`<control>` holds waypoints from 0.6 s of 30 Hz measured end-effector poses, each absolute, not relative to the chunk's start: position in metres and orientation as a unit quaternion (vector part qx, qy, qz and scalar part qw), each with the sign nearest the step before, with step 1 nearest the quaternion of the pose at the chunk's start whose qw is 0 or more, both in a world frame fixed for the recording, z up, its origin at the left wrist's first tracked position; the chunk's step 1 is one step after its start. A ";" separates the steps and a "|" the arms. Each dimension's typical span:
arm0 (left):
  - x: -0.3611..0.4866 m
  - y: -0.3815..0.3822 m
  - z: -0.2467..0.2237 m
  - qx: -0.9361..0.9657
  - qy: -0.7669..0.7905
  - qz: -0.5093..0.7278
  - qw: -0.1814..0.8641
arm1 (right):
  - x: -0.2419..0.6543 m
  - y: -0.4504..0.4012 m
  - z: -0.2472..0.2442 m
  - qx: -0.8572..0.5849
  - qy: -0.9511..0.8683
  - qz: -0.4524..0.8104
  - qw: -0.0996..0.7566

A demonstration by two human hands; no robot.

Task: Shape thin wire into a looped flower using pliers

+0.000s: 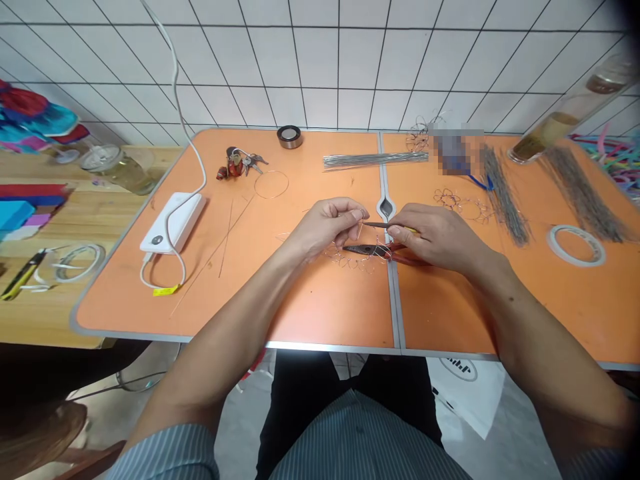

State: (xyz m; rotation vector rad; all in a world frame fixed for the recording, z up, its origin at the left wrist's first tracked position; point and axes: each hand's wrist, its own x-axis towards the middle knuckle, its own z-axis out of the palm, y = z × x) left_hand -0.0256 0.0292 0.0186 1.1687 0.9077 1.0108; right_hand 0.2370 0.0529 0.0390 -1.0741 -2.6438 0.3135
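Observation:
My left hand point(334, 227) is closed in a pinch on a thin copper-coloured wire point(359, 231). My right hand point(433, 235) grips a slim pair of pliers point(376, 225) with dark jaws and a bit of yellow at the handle. The tips of these pliers point left and reach close to the left fingertips; whether they touch the wire is too small to tell. Just below, a second pair of pliers point(367, 250) with black jaws and red handles lies on the table, partly under my right hand. Looped thin wire point(356, 259) lies around its jaws.
Straight wires point(375, 160) lie across the table's seam point(395, 307). Wire bundles point(505, 197), a white tape ring point(577, 245) and a tilted bottle point(545, 137) are right. Keys point(250, 162), dark tape point(289, 137) and a corded white box point(173, 223) are left.

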 end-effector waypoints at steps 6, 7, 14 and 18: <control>-0.025 0.029 0.017 0.545 0.405 0.428 0.597 | 0.233 0.048 0.039 -0.378 -0.911 0.104 0.130; -0.025 0.029 0.017 0.546 0.406 0.429 0.594 | 0.232 0.048 0.039 -0.381 -0.909 0.105 0.131; -0.023 0.028 0.019 0.547 0.407 0.435 0.588 | 0.231 0.047 0.039 -0.386 -0.905 0.112 0.136; -0.023 0.027 0.020 0.550 0.410 0.434 0.584 | 0.229 0.046 0.042 -0.401 -0.895 0.137 0.139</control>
